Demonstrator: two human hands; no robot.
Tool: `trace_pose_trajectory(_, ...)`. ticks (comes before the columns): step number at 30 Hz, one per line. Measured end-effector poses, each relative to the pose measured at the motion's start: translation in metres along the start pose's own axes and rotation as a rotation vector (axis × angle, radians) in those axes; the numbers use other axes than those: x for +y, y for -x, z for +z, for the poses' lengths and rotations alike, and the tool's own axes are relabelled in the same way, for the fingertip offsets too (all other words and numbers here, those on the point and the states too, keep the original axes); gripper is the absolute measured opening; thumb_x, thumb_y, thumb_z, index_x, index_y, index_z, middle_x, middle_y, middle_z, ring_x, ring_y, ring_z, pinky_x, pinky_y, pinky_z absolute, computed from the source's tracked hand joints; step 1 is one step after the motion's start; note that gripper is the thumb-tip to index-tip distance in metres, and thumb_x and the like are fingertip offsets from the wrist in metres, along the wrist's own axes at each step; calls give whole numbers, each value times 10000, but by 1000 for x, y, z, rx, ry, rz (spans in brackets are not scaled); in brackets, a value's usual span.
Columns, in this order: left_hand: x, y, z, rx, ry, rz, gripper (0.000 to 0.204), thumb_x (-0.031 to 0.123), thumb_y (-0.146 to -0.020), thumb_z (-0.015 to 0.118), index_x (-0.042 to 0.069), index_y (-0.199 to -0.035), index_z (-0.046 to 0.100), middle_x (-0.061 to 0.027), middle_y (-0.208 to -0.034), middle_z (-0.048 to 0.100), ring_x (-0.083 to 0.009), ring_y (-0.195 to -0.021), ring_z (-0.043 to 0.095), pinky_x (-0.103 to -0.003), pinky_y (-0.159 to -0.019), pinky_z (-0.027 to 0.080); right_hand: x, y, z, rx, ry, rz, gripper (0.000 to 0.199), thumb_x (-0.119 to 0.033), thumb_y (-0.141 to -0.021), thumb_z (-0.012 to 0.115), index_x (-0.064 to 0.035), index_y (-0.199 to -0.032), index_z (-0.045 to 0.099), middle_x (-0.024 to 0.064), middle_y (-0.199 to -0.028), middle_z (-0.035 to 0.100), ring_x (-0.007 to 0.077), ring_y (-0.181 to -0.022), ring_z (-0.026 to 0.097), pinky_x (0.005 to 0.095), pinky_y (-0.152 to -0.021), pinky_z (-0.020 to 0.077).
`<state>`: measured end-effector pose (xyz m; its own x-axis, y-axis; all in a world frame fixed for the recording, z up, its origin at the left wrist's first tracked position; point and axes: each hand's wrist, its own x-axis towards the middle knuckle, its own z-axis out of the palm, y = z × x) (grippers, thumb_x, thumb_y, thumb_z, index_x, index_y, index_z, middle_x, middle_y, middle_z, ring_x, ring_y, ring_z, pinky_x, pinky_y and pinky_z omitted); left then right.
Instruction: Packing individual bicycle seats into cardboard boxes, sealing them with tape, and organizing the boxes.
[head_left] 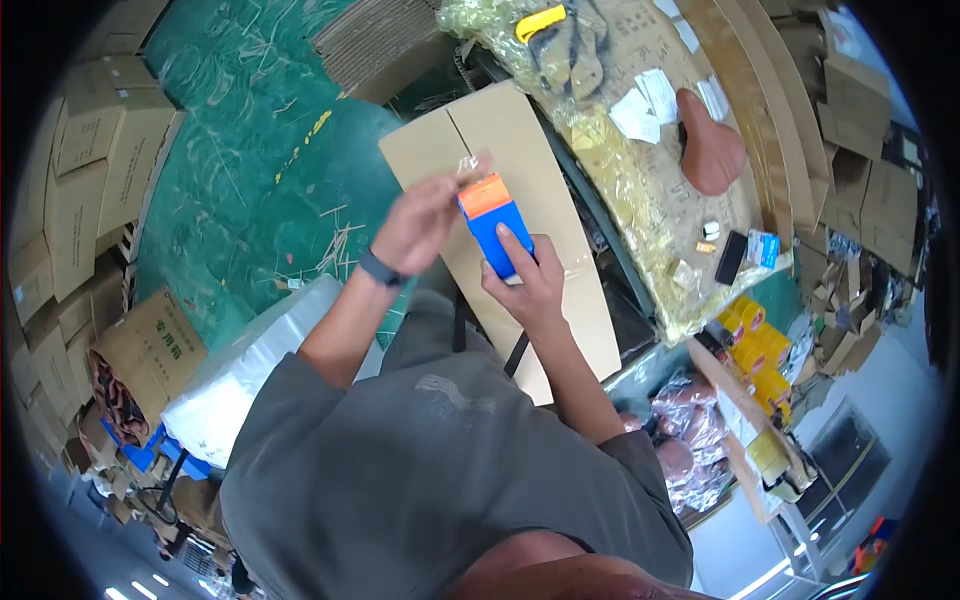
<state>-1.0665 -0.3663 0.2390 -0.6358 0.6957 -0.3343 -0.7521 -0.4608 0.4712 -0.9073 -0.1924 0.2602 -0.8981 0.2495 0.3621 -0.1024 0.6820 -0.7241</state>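
Note:
My right hand point(532, 285) is closed around the lower part of a blue-and-orange box-shaped thing point(500, 232). Its blue body slants up and to the left, with the orange part at the far end; its exact kind does not show. Close by the orange end is my left hand point(425, 215), its fingers smeared by motion, so their grip is unclear. Something pale and shiny shows at those fingertips, too blurred to name. Beneath both hands lies a long cardboard carton point(545, 170), with a dark line across its far part and a dark strap near my body.
On the right, a plastic-wrapped table point(610, 200) carries a brown bicycle saddle point(712, 145), white papers point(645, 105), a black phone-like slab point(731, 257) and a yellow-handled tool point(541, 24). Yellow tape rolls point(755, 345) sit lower right. Stacked cartons point(100, 150) line the left; green floor point(250, 130) lies between.

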Motion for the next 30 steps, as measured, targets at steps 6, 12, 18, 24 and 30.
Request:
trace_pose_trajectory(6,48,-219,-164,311,-633,127,493,195,-1063,756,-39,-1490,676,-136,-1561,678,-239,-1495,579,-370,-1275,423,81,-26,70,-311,239,343,555,-246,-859,873,-115,-1388,766,218,-1035,699,407,-850,730,487,-786,618)
trace_pose_trajectory(12,70,-247,-320,374,-1885,-455,536,487,-1044,721,179,-1483,740,-126,-1544,701,-314,-1433,645,-429,-1219,485,63,-69,120,-338,157,364,431,-294,-847,857,-107,-1233,815,219,-1081,724,417,-972,761,523,-877,634)
trace_pose_trajectory(18,-98,-297,-135,281,-2217,-300,872,757,-1080,417,40,-1496,688,-305,-1484,682,-463,-1413,635,-562,-1200,469,133,48,59,-112,314,547,474,-364,-847,848,-164,-1272,794,173,-1145,733,395,-1051,756,520,-928,631)
trace_pose_trajectory(24,-300,-109,-73,0,-2570,520,939,633,-1050,575,-38,-1684,403,-281,-1779,356,-425,-1682,279,-664,-1341,211,80,330,-136,-294,311,645,554,-344,-859,860,-225,-1390,752,145,-1082,706,364,-990,744,485,-851,640)
trace_pose_trajectory(30,-547,81,32,-403,-2369,330,896,585,-1030,612,13,-1693,425,-223,-1807,327,-390,-1701,244,-676,-1355,159,58,526,-267,-333,410,692,568,-255,-817,890,-208,-1369,766,130,-1070,650,337,-965,717,465,-824,627)
